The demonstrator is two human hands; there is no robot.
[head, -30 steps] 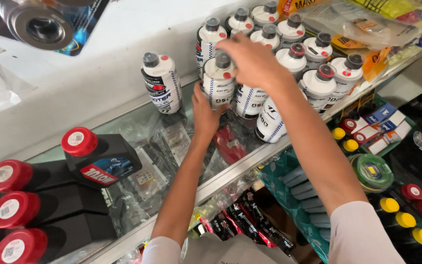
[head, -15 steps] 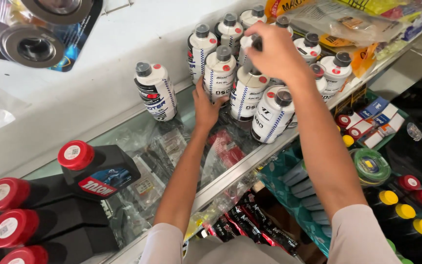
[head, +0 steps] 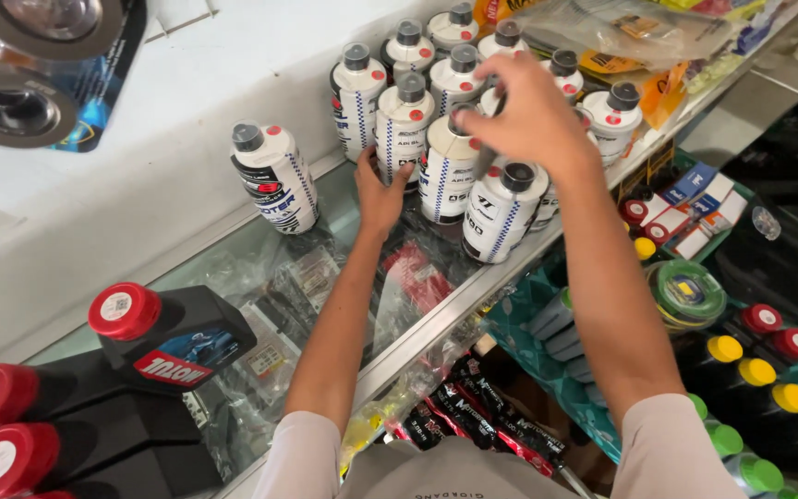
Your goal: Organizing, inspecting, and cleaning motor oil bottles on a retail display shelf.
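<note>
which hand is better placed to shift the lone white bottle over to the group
Left, probably. The left hand rests at the base of the cluster, nearest the lone white bottle; the right hand is busy on caps further right.

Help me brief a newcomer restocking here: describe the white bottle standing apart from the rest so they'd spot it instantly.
On the glass counter top, a cluster of white bottles with grey caps fills the far right. Left of that cluster, beyond the left hand, stands the lone white bottle. Unlike its neighbours, it touches no other bottle.
</note>
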